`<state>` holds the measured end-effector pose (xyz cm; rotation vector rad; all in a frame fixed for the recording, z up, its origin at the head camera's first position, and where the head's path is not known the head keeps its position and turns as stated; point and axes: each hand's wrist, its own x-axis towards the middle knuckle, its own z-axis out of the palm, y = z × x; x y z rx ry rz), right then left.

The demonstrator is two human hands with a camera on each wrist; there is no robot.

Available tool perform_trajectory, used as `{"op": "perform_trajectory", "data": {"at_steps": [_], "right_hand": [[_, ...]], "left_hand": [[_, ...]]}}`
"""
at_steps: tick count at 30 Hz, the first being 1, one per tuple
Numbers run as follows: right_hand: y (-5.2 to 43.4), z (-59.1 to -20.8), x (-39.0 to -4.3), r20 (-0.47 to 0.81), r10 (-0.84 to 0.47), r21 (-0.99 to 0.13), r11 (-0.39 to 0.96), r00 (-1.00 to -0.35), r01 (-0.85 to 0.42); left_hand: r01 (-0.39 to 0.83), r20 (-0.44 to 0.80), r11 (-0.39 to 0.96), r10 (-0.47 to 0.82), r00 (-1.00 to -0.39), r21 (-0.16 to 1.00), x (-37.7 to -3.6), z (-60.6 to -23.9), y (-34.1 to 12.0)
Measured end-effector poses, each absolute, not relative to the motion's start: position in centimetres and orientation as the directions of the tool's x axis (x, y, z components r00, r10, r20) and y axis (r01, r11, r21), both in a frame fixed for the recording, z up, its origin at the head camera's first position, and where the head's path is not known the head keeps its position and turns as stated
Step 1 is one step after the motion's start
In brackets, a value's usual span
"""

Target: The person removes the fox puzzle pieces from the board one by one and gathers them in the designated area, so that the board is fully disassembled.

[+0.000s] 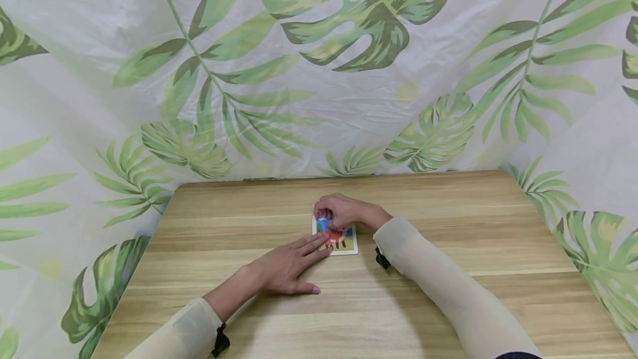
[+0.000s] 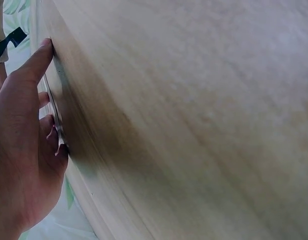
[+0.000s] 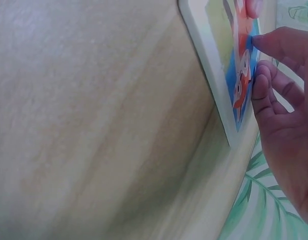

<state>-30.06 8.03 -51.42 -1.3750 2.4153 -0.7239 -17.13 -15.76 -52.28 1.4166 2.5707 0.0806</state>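
Observation:
A small picture board (image 1: 350,249) with a white border lies flat on the table, showing an orange animal on blue and yellow-green. My left hand (image 1: 286,265) comes from the lower left. Its straight fingers rest on the board's lower left part, and the thumb is spread out on the wood. Over the board's upper part, my right hand (image 1: 344,210) is bent down with curled fingers. In the right wrist view its thumb and fingertips meet the picture's blue area (image 3: 251,57); I cannot tell whether they pinch a piece there.
The wood-grain table (image 1: 448,209) reaches back to a hanging cloth (image 1: 349,98) printed with green leaves. This cloth also runs along both sides. A black clip-like part (image 1: 382,259) hangs below the right sleeve cuff, and a similar one (image 1: 221,340) below the left.

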Motion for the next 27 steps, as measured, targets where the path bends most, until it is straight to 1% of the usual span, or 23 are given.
{"op": "perform_trajectory", "data": {"at_steps": [12, 21, 27], "right_hand": [[7.97, -51.37, -29.86, 0.015, -0.848, -0.585, 0.423, -0.531, -0.692], [8.13, -51.65, -29.87, 0.021, -0.840, -0.579, 0.432, -0.543, -0.691], [8.27, -51.55, -29.67, 0.016, -0.829, -0.568, 0.453, -0.559, -0.687]], "left_hand": [[0.831, -0.161, 0.539, 0.840, -0.518, 0.137, -17.15, -52.27, -15.76], [0.826, -0.163, 0.544, 0.837, -0.522, 0.147, -17.12, -52.26, -15.82], [0.835, -0.145, 0.532, 0.846, -0.514, 0.143, -17.14, -52.47, -15.81]]}}
